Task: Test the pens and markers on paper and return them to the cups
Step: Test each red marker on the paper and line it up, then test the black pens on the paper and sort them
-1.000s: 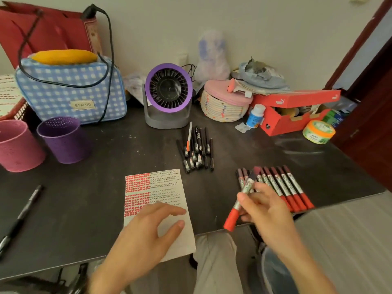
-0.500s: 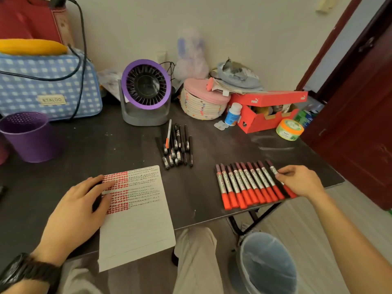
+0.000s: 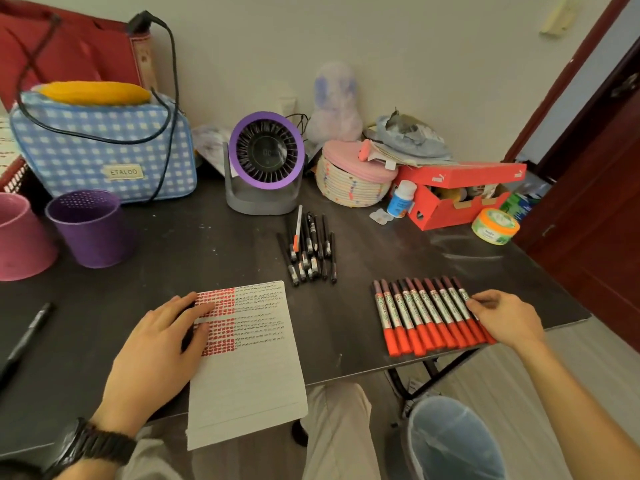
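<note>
Left hand [image 3: 156,341] flat, fingers straight, pinning the paper [image 3: 249,375]. Right hand [image 3: 504,318] has fingertips on the rightmost red marker [image 3: 460,289] in the row at the bench [image 3: 346,306] edge. Can't tell if it's gripping. Likely best to lift straight up so the neighbours don't roll off.

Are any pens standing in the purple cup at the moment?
No, nothing sticks up out of the purple perforated metal cup; the thin black pens lie in a loose pile on the dark table.
</note>
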A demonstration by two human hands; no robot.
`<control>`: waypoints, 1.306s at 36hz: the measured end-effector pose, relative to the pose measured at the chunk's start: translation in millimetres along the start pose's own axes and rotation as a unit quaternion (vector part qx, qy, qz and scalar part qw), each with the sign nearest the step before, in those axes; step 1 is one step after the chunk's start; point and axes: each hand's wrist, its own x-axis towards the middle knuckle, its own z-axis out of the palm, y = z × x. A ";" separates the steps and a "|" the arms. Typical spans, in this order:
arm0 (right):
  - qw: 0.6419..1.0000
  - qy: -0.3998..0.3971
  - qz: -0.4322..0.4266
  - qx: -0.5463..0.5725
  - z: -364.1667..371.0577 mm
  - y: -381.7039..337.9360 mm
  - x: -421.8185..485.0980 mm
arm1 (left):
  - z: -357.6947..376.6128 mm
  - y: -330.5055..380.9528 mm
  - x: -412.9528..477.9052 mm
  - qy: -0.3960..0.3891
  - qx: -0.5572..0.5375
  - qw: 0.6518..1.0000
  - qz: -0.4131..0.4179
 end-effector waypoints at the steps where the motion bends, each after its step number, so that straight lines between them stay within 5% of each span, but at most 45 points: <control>1: 1.000 0.018 -0.004 -0.009 0.0 -1.4 -3.2 | -0.2 0.3 0.1 -0.002 -0.002 1.000 0.000; 8: 0.986 0.132 -0.100 0.024 17.8 -53.4 -36.3 | 3.2 -1.0 0.9 -0.003 -0.008 1.000 -0.001; 17: 0.959 0.042 -0.270 0.069 54.3 -211.7 -49.9 | 6.8 0.4 0.1 0.035 -0.025 0.999 -0.003; 29: 0.950 -0.017 -0.229 -0.209 75.7 -333.9 -15.6 | 7.9 -2.6 4.6 0.053 -0.041 0.998 -0.010; 35: 0.952 -0.053 -0.204 -0.221 81.5 -344.1 -12.3 | 6.1 -4.3 3.3 0.050 -0.048 0.998 -0.009; 41: 0.978 -0.131 -0.161 0.036 73.9 -320.5 -17.5 | 3.7 -3.2 1.6 0.047 -0.057 0.997 -0.013; 47: 0.877 -0.225 -0.172 0.387 72.7 -258.3 -96.0 | -3.7 -5.5 4.2 0.066 -0.136 0.988 -0.026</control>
